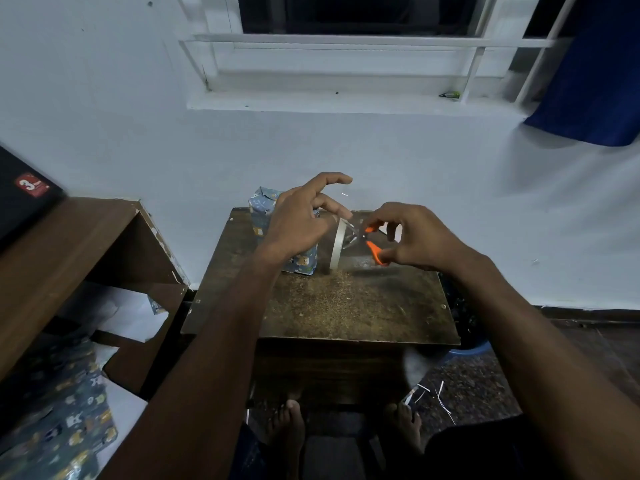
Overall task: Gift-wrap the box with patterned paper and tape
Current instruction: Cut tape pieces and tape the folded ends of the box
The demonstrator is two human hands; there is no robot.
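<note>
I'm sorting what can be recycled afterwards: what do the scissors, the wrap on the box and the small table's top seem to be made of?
Scissors: orange handles look like glossy plastic, blades grey and shiny, probably steel.
Wrap on the box: printed paper, judging by its sharp folds and creases; slightly satiny.
Table top: apparently a wood-based board, dark brown, matt, worn rough and pale in the middle.

The table (346, 306) lies bare in front of the wrapped box (266, 216); beside the box stands the tape roll (336, 247), a shelf (69, 244) left of it.
</note>
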